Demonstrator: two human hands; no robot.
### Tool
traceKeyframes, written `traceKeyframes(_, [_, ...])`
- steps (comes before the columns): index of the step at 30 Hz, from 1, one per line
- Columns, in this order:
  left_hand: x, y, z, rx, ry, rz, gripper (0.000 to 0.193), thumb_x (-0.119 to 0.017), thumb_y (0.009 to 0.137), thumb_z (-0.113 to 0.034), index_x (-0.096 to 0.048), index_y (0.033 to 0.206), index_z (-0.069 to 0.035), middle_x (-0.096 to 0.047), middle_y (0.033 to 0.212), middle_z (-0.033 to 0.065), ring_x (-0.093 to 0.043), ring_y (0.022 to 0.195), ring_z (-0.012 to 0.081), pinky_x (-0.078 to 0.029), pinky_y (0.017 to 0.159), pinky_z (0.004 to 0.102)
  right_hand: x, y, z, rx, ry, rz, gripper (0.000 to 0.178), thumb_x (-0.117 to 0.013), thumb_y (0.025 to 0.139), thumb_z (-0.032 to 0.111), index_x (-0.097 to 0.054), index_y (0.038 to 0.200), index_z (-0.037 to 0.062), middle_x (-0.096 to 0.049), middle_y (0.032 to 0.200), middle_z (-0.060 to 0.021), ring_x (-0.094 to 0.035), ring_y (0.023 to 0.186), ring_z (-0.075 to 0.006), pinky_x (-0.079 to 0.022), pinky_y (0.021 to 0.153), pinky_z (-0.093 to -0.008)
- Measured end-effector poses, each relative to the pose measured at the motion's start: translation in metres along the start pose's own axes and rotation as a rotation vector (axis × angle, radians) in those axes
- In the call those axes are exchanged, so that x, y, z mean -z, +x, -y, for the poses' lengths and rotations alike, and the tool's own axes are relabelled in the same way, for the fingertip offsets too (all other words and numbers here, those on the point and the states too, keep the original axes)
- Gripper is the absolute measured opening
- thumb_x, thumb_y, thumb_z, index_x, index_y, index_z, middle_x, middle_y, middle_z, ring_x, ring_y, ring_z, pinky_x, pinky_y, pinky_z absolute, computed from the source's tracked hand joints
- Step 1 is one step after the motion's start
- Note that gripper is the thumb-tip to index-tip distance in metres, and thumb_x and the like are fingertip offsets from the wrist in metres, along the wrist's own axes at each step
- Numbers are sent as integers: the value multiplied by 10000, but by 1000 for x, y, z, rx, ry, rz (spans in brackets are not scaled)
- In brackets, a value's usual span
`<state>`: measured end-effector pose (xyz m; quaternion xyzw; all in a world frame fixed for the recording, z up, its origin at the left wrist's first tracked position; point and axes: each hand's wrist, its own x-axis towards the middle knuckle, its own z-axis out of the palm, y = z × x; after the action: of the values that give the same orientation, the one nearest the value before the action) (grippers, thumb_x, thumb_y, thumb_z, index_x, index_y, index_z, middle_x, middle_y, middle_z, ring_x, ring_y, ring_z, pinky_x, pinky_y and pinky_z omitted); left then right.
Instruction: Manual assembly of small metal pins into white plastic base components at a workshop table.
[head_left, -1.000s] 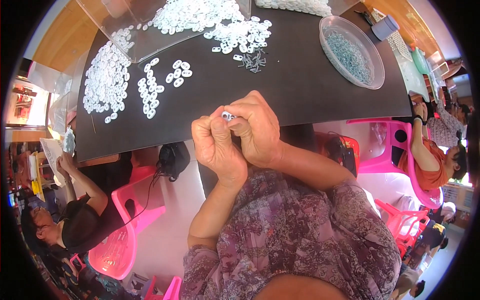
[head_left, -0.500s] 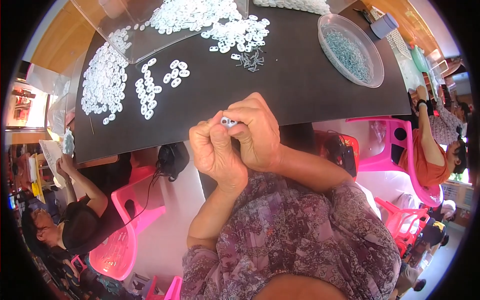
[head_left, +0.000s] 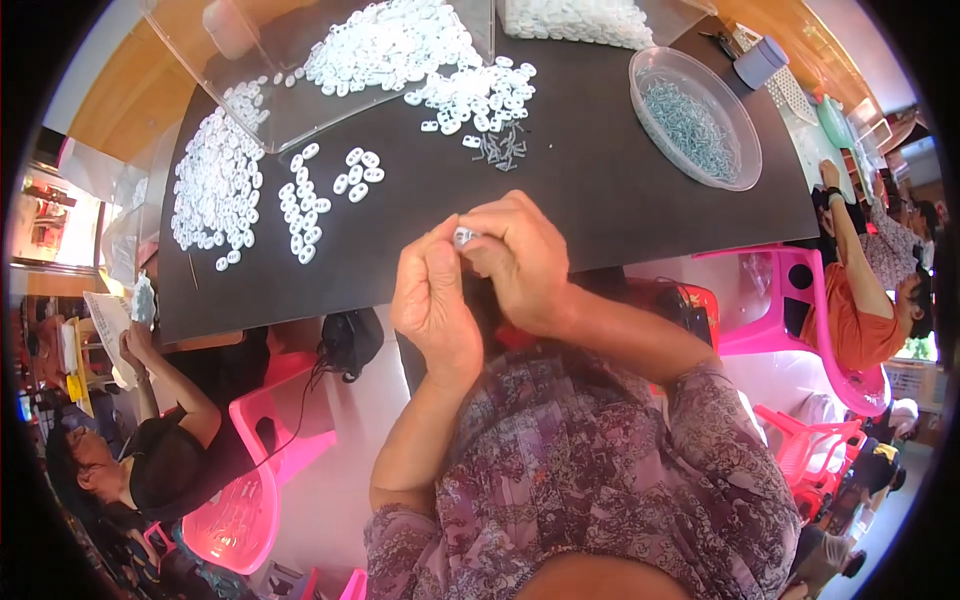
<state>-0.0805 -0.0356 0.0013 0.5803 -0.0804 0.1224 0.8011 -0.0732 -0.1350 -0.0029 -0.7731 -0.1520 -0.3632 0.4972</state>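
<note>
Between my fingertips, just over the table's near edge, is a small white oval plastic piece (head_left: 464,236) with dark openings. My left hand (head_left: 434,295) pinches it from the left, and my right hand (head_left: 526,262) from the right with the fingers curled over it. Fingers hide most of the piece, and I cannot make out whether a screw is with it. Beyond my hands lie a small heap of grey screws (head_left: 503,150) and a heap of white pieces (head_left: 490,98). More white pieces form a short column (head_left: 303,212) and a small cluster (head_left: 358,176) to the left.
On the dark table (head_left: 600,200), a clear round bowl (head_left: 752,172) of screws stands at right, beside a grey-blue cup (head_left: 762,62). A clear bin (head_left: 276,146) of white pieces lies at the back; a larger pile (head_left: 213,195) spreads left. A person (head_left: 150,450) sits at left.
The white piece has turned between my fingers and shows less of its face. My left hand's fingers have straightened upward. The view has shifted slightly, so the table sits lower.
</note>
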Motion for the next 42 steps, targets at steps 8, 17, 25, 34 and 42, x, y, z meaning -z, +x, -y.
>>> traceKeyframes(8, [-7, 80, 18, -468, 887, 304, 142, -614, 827, -37, -674, 949, -75, -599, 751, 79, -577, 655, 183, -452, 607, 281, 81, 114, -49, -6, -364, -112, 178, -632, 779, 66, -656, 951, 26, -639, 875, -165, -612, 841, -316, -484, 753, -347])
traceKeyframes(17, [-21, 113, 61, -548, 1113, 389, 102, -686, 729, -53, -665, 824, -86, -493, 668, 89, -543, 675, 270, -422, 581, 384, 131, 250, -111, 423, -720, -327, 111, -584, 759, 60, -658, 835, 28, -640, 827, -166, -598, 819, -342, -451, 702, -441])
traceKeyframes(25, [-25, 118, 58, -482, 1114, 495, 154, -687, 717, -63, -546, 776, -53, -516, 748, 99, -538, 748, 292, -421, 630, 405, 151, 291, -162, 223, -1208, -51, 165, -575, 708, 83, -672, 833, 35, -625, 787, -200, -591, 789, -354, -455, 692, -455])
traceKeyframes(34, [2, 113, 26, -21, 750, 499, 90, -604, 792, -40, -576, 876, -25, -614, 774, 105, -596, 653, 207, -463, 611, 308, 100, 142, -94, 414, -676, 225, 174, -591, 729, 35, -659, 884, 75, -619, 829, -96, -578, 794, -271, -463, 723, -360])
traceKeyframes(42, [16, 77, 8, 147, 520, 343, 103, -603, 816, -5, -623, 916, -1, -567, 755, 3, -505, 662, 58, -422, 600, 211, 74, 60, -77, 232, -459, 466, 115, -677, 686, 36, -633, 788, 64, -538, 714, -63, -511, 708, -255, -426, 626, -356])
